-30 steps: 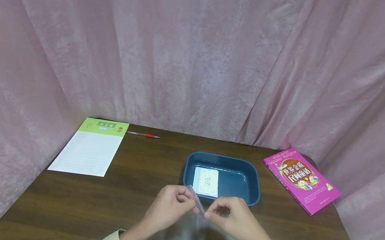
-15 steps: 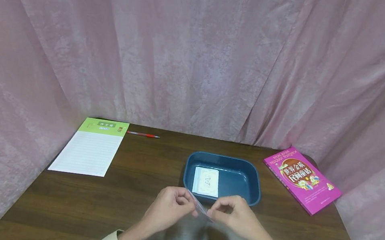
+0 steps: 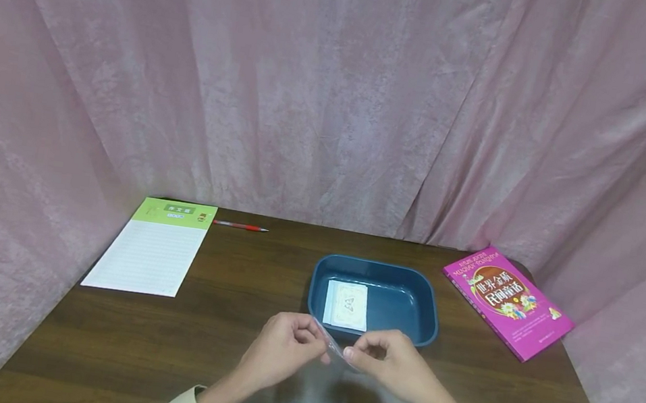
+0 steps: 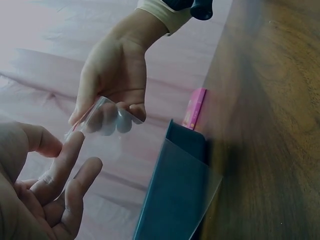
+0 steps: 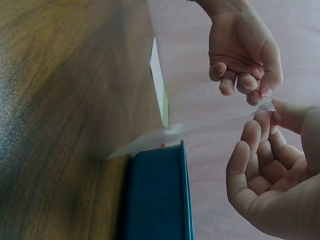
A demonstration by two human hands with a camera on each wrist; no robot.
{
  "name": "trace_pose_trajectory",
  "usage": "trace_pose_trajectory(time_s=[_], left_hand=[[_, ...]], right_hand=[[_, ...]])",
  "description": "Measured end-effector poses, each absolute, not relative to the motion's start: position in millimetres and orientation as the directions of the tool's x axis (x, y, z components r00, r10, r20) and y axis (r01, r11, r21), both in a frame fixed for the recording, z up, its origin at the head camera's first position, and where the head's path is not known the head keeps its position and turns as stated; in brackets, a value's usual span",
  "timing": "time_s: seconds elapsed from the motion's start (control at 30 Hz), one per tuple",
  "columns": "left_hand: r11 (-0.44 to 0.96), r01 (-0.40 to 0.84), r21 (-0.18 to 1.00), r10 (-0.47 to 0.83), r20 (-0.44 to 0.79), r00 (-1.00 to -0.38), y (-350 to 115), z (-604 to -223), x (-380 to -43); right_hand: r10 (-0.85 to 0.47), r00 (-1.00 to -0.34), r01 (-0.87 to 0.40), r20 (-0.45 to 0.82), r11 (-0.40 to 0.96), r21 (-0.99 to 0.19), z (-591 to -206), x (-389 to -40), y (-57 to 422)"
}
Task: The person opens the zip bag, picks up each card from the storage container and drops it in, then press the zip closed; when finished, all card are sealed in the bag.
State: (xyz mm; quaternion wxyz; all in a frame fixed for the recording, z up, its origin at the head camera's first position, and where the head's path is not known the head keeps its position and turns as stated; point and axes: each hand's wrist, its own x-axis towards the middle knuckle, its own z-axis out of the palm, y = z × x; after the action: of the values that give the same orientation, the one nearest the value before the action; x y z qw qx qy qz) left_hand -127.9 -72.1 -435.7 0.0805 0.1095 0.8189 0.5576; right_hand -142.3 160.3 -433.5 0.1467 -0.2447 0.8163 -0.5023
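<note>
Between my two hands, in front of the tray, a clear plastic bag (image 3: pixel 336 349) is held along its upper edge. My left hand (image 3: pixel 281 351) pinches one end of that edge with thumb and fingertips. Close by, my right hand (image 3: pixel 396 366) pinches the edge between thumb and index finger. In the right wrist view, the thin bag (image 5: pixel 175 131) hangs away from the fingers towards the table. A thin red line runs by the bag's edge in the left wrist view, and the right fingers show through the film. Nothing can be made out inside the bag.
Just beyond the hands stands a dark blue tray (image 3: pixel 397 334) with a stack of white printed cards (image 3: pixel 348 305) inside. A pink book (image 3: pixel 508 302) lies right, a lined writing pad (image 3: pixel 147 256) left, and a red pen (image 3: pixel 240 226) beside the pad. A pink curtain (image 3: pixel 337 94) hangs behind the table.
The right fingertips have shifted slightly along the bag's edge, and the bag's end now shows past them. The left hand has stayed almost still. Tray, cards and book have not moved.
</note>
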Motion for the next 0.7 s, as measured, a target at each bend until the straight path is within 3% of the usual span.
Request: trace_pose_trajectory(time_s=[0.7], left_hand=[[0.364,0.132,0.922,0.301,0.017,-0.953,-73.1,-436.0,-128.0]], right_hand=[[-0.619,-0.786,-0.245,-0.014,0.332,-0.911,-435.7,-146.7,160.7]])
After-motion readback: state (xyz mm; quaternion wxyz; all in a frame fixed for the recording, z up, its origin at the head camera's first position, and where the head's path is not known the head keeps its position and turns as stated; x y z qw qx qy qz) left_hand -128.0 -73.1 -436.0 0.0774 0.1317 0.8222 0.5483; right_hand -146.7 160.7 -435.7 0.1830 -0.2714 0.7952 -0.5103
